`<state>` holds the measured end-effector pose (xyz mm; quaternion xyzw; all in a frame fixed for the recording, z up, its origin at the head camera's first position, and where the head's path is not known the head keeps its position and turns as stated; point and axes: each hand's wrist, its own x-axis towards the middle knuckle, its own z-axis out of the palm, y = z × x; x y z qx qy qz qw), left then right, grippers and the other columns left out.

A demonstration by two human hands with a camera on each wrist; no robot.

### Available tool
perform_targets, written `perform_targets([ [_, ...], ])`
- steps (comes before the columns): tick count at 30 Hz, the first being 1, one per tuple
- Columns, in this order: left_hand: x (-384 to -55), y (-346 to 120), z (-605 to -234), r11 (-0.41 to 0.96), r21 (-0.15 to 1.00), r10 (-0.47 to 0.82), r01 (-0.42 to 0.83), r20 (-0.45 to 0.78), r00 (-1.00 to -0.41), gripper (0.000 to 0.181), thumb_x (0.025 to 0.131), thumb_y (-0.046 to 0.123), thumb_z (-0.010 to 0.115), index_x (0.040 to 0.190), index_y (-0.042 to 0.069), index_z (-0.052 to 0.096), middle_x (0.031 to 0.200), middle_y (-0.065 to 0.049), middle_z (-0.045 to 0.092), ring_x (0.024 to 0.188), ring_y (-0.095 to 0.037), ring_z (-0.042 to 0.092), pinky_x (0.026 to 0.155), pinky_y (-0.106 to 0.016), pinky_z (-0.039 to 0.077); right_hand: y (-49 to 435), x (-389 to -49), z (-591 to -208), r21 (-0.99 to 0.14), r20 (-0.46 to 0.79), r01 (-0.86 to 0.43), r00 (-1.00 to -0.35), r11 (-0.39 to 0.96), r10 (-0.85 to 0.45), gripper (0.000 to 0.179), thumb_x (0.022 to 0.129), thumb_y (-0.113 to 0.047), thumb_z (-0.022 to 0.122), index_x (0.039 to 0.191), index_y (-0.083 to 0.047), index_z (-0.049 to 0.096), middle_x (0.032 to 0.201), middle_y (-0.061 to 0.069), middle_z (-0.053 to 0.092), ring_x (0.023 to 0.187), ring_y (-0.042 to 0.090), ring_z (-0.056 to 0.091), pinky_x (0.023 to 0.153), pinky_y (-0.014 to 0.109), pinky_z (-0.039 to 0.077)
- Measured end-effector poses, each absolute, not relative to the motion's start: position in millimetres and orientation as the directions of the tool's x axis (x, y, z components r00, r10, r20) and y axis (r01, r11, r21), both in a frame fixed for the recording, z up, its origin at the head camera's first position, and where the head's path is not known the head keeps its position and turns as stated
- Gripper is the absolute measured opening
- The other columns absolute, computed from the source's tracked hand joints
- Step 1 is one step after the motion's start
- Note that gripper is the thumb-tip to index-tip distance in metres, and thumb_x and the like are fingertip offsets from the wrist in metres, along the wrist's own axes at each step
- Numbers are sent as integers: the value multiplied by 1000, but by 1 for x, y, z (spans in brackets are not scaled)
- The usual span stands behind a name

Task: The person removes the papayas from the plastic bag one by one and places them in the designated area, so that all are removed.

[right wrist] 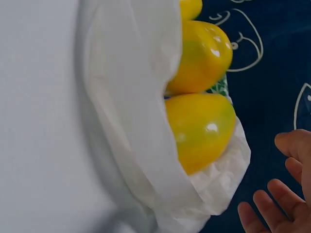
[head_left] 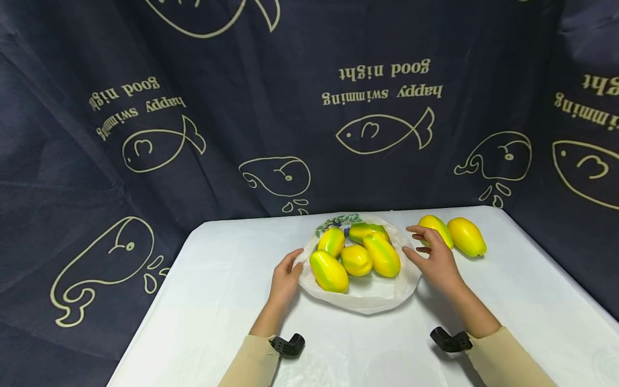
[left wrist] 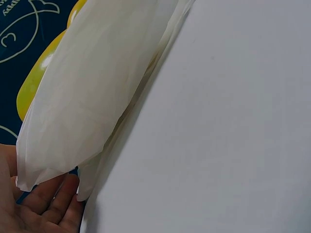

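A whitish plastic bag point(head_left: 369, 306) lies spread wide with its mouth facing up, a green leaf print on its far inner side. Inside are several glossy yellow-green mangoes point(head_left: 357, 260). At the bag's left rim, my left hand point(head_left: 284, 282) pinches the edge; in the left wrist view the bag's wall point(left wrist: 92, 97) passes between thumb and fingers point(left wrist: 60, 201). My right hand point(head_left: 437, 263) is beside the right rim, thumb and fingers spread and holding nothing. The right wrist view shows that hand point(right wrist: 286, 189) apart from the bag point(right wrist: 133, 97).
Two more mangoes point(head_left: 466, 237) lie on the white table point(head_left: 232, 263) beyond my right hand, one partly hidden by it. A dark blue curtain point(head_left: 271, 107) with fish and whale drawings hangs behind the table and along its sides.
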<state>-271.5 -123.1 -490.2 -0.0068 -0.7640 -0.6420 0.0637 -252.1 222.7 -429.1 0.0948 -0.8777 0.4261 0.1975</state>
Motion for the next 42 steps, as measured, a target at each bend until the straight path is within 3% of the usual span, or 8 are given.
perform_targets([
  [4,-272,-123,-492,178,980,-74,92,106,-992,38,99,10,53,136,13,60,148,-9,55,145,-26,43,121,-44,35,217,-252,-435,-735,397,-354,-916,578,-56,49,92,-8,70,138,-5,51,136,18,52,124,38,56,95,56,55],
  [15,-273,-123,-492,183,978,-72,103,117,-990,38,99,9,53,136,13,61,148,-9,55,144,-27,44,121,-44,36,208,-259,-451,-743,345,-377,-924,554,-165,62,89,-8,74,144,-4,45,142,20,50,128,42,54,99,55,54],
  [31,-271,-123,-491,177,979,-67,100,113,-991,38,99,9,52,136,14,61,150,-9,53,148,-27,39,123,-46,32,200,-265,-466,-673,287,-336,-940,659,-185,82,82,-17,83,149,-7,37,148,21,45,133,39,46,102,56,50],
  [42,-272,-123,-491,171,980,-65,97,109,-992,38,99,9,52,136,13,60,149,-9,54,145,-26,43,121,-44,36,198,-267,-471,-631,290,-320,-942,707,-168,83,82,-17,82,151,-9,36,147,22,45,135,42,44,108,61,42],
])
